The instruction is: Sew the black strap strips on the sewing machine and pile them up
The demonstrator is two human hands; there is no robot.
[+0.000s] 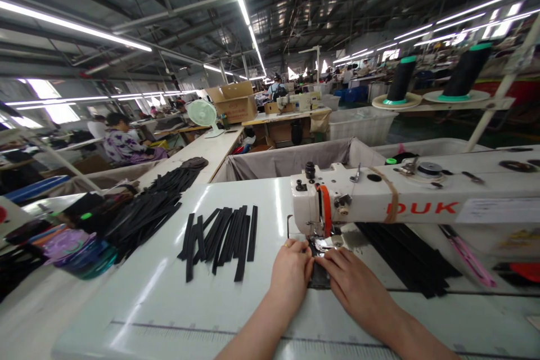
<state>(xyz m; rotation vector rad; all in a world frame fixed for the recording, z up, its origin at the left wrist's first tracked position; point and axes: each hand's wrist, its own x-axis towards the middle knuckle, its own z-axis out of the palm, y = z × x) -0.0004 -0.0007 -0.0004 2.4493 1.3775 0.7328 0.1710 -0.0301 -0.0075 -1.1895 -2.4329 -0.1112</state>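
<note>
A white sewing machine (358, 197) with an orange guard stands over the pale tabletop. Right in front of its needle area, my left hand (292, 267) and my right hand (346, 274) are close together, fingers bent and pressed on a small dark fabric piece (319, 277). The fingertips partly hide the piece beside the presser foot. To the left of my hands lie several short black strips (225, 239), loosely side by side. More black strips (409, 259) lie under the machine's arm on the right.
A pink-handled tool (470, 261) lies at the right. At the left are a large pile of black strips (156, 208) and a purple-blue container (78, 250). Behind are a fan (202, 114), a cardboard box (234, 104), a cloth-lined bin (287, 162), thread cones (400, 81) and a seated person (124, 143).
</note>
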